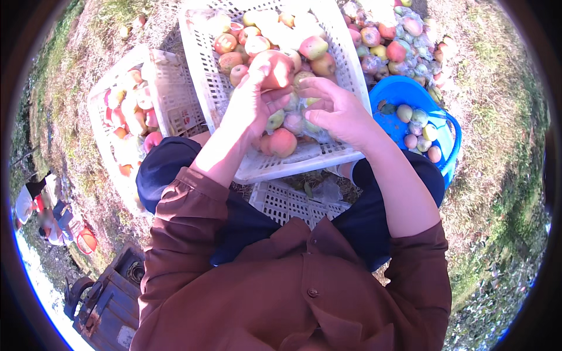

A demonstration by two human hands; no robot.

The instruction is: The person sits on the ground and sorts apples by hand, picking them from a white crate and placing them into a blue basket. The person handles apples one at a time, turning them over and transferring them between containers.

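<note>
My left hand (257, 94) is closed around a reddish apple (279, 70), lifted above a white plastic crate (263, 171). To its right, my right hand (331, 105) has its fingers apart and curved, with nothing seen in them. Both hands are over the crate, which stands in front of my knees. Red and yellow-green apples (230, 62) fill its far part, several of them blurred by glare. Nearer to me, a red apple (282, 142) lies beside fruit in clear plastic film (322, 133).
A blue basket (388, 90) on the right holds several small fruits. Behind it lies a heap of apples (396, 51), some film-wrapped. Left stands another white crate (99, 98) of apples. An upturned-looking crate (281, 204) is below me. A rusty machine (112, 302) and people (55, 226) are at left.
</note>
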